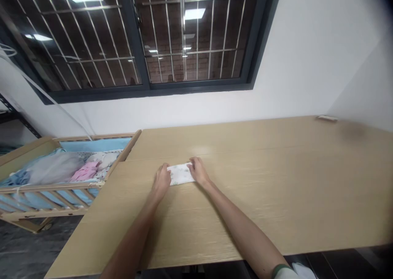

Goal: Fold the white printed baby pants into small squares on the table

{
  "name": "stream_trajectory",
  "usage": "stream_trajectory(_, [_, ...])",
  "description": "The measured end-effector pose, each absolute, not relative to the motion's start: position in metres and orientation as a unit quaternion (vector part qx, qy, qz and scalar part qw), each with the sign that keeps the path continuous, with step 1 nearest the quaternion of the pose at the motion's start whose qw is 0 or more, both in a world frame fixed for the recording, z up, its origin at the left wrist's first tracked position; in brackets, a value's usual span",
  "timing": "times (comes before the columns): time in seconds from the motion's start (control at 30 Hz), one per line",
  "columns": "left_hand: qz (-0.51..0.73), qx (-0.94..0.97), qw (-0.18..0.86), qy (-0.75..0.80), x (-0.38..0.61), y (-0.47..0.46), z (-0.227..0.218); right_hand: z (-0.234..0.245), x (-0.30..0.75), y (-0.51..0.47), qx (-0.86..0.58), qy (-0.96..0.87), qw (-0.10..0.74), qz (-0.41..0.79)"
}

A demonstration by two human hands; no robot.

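A small white folded cloth [180,175] with a faint green print lies on the wooden table, stretched between both hands. At its left edge, my left hand [162,178] has its fingers closed on the cloth. My right hand [198,170] grips the opposite edge, fingers bent over the top right corner. The cloth looks flat and roughly rectangular. Its two ends are partly covered by my fingers, and its underside is hidden.
The light wooden table [276,189] runs wide to the right. A wooden crib [49,189] with blue lining stands at the left, holding pink clothing [86,171] and pale bedding. A thin white object [327,118] lies at the table's far right edge. Behind is a barred window [190,37].
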State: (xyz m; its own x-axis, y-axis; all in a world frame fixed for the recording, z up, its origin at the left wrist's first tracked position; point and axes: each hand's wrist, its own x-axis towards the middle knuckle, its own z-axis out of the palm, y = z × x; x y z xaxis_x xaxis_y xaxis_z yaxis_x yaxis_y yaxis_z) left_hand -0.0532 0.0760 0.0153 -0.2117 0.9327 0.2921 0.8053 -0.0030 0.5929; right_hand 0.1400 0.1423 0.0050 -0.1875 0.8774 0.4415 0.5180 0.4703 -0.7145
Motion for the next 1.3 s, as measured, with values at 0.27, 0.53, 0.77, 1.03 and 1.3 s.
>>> stream_trajectory(0.27, [0.366,0.66,0.028,0.656,-0.026,0.061,0.003,0.002,0.136,0.124,-0.397,-0.831,0.383,0.068])
stream_trajectory(0.53, [0.235,0.731,0.044,0.64,-0.005,0.05,-0.014,-0.004,0.132,0.111,-0.31,-0.93,0.186,0.072])
stream_trajectory(0.77, [0.191,0.707,-0.02,0.68,-0.025,0.048,-0.023,0.004,0.156,0.116,-0.395,-0.894,0.161,0.136])
stream_trajectory(1.03, [0.249,0.755,-0.047,0.604,-0.046,0.051,-0.004,0.018,0.171,0.114,-0.342,-0.903,0.23,0.119])
stream_trajectory(1.3, [0.281,0.74,0.066,0.608,-0.051,0.054,0.0,-0.003,0.171,0.132,-0.337,-0.88,0.273,0.193])
